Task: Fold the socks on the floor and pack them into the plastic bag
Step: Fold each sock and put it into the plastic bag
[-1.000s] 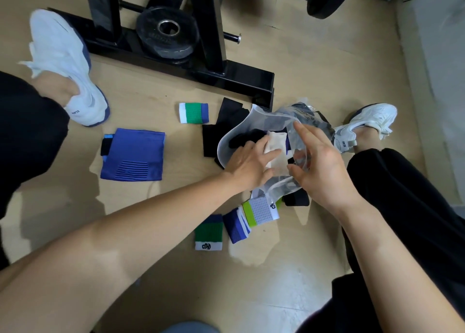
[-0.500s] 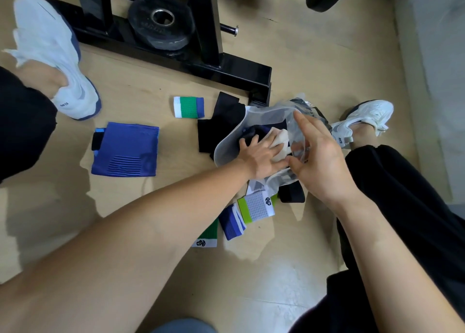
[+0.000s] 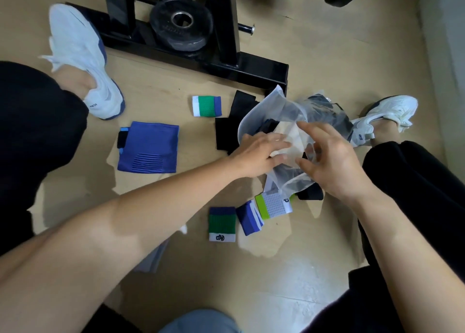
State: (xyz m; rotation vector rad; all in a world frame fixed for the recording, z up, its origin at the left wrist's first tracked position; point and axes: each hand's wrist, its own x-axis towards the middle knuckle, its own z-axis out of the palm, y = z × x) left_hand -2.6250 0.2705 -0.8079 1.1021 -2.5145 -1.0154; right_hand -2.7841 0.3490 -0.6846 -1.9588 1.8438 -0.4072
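Socks already folded are lying nearest the person: a green sock (image 3: 222,223), a blue-and-white sock (image 3: 249,218) and a lime sock (image 3: 274,204), just below the bag and still unpacked.

Beyond them the packing step is going on. The left hand (image 3: 261,154) is reaching into the mouth of the plastic bag (image 3: 271,106) and seems to be pinching a pale sock (image 3: 286,137) between nearly straight fingers and the thumb below. The right hand (image 3: 332,161) is clawing the bag's near side, its fingers curled and spread on the clear film, apparently keeping the mouth open. The bag is lying on the floor (image 3: 327,50) between the knees, with dark socks showing through it.

Next, the left hand is likely needing to let go deep inside, draw out without dragging the film shut, and go for another folded piece.

Further off, a blue folded sock (image 3: 148,147), black socks (image 3: 226,134) and a small green-striped sock (image 3: 206,106) are waiting, with a weight rack (image 3: 251,66) behind.

Compared with half a second ago, the right hand's fingers, then straight and together along the bag, are now bending apart, and the bag's far rim is standing taller and wider.
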